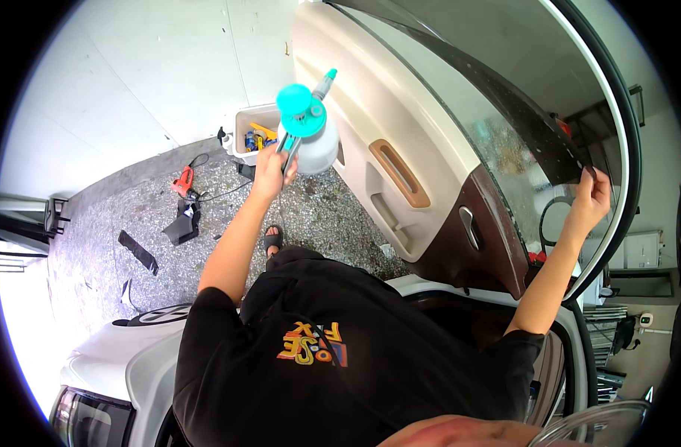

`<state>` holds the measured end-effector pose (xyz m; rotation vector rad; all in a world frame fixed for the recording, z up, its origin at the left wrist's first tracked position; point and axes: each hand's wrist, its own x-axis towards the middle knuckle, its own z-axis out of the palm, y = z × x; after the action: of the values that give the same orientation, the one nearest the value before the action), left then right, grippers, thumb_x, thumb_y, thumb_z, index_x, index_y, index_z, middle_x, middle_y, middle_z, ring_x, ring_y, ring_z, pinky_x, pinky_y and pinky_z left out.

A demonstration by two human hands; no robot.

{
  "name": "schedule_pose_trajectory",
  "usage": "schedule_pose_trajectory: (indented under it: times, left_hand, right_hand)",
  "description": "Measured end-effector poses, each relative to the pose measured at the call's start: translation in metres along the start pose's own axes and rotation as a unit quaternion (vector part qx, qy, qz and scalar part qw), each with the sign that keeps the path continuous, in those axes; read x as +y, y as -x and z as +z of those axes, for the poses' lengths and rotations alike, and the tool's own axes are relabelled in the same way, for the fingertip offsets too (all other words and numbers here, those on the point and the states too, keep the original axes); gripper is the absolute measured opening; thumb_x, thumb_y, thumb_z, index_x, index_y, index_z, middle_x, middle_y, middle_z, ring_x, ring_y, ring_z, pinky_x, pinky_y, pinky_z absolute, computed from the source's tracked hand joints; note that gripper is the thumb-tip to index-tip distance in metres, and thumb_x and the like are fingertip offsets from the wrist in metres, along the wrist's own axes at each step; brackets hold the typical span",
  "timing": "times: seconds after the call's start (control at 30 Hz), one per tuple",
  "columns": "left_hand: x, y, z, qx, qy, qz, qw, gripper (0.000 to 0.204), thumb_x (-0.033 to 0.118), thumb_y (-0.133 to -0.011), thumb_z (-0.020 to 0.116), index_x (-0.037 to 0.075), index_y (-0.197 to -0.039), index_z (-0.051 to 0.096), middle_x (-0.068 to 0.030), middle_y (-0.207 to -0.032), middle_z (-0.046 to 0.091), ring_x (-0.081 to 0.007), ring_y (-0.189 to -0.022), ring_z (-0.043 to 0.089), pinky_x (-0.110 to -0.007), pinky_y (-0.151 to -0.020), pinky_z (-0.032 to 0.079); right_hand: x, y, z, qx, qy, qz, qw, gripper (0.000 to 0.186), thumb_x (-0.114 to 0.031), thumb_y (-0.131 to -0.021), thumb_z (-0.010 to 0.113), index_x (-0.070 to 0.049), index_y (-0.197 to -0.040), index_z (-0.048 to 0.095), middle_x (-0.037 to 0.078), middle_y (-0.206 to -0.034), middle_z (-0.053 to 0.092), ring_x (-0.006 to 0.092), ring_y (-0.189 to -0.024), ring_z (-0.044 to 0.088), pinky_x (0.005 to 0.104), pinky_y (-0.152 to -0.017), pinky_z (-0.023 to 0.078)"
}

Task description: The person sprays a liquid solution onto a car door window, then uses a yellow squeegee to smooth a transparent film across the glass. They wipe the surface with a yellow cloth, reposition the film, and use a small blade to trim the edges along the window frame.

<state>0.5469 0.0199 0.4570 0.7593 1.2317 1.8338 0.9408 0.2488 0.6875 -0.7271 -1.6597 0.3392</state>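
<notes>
My left hand (269, 173) is closed round the handle of a pump spray bottle (317, 149) with a translucent body and a turquoise top. Its nozzle points up and to the right, near the door panel. On the right, my right hand (594, 195) pinches the lower corner of a dark sheet of window film (521, 119). The film hangs along the window glass (497, 160) of an open car door, and part of the glass below it shows wet specks. Beige and brown trim covers the door panel (430, 141).
A grey bin (243, 123) with tools stands by the white wall. On the speckled floor lie a red corded tool (182, 181) and dark scraps (138, 253). The white car body (102, 350) is at lower left; metal racks (605, 350) stand at right.
</notes>
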Motion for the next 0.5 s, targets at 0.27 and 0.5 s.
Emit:
schedule_pose_trajectory:
  times: [0.27, 0.5]
  left_hand:
    - [0.006, -0.101, -0.028, 0.075, 0.029, 0.036, 0.996, 0.024, 0.019, -0.078, 0.037, -0.002, -0.075, 0.048, -0.005, -0.051, 0.044, -0.0106, -0.037, 0.037, -0.024, -0.035, 0.028]
    - [0.033, -0.124, -0.039, 0.124, 0.022, 0.056, 0.99, 0.025, 0.021, -0.078, 0.039, -0.002, -0.075, 0.05, -0.005, -0.052, 0.045, -0.0108, -0.038, 0.037, -0.024, -0.035, 0.029]
  right_hand:
    - [0.007, -0.007, -0.012, 0.057, 0.019, 0.054, 0.997, 0.01, -0.011, -0.082, 0.061, -0.002, -0.083, 0.057, -0.004, -0.066, 0.05, 0.0009, -0.056, 0.039, 0.0155, -0.048, 0.027]
    - [0.017, -0.008, -0.001, 0.085, -0.011, 0.061, 0.994, 0.011, -0.014, -0.082, 0.062, -0.004, -0.081, 0.057, -0.006, -0.063, 0.049, -0.0002, -0.052, 0.035, 0.0157, -0.045, 0.024]
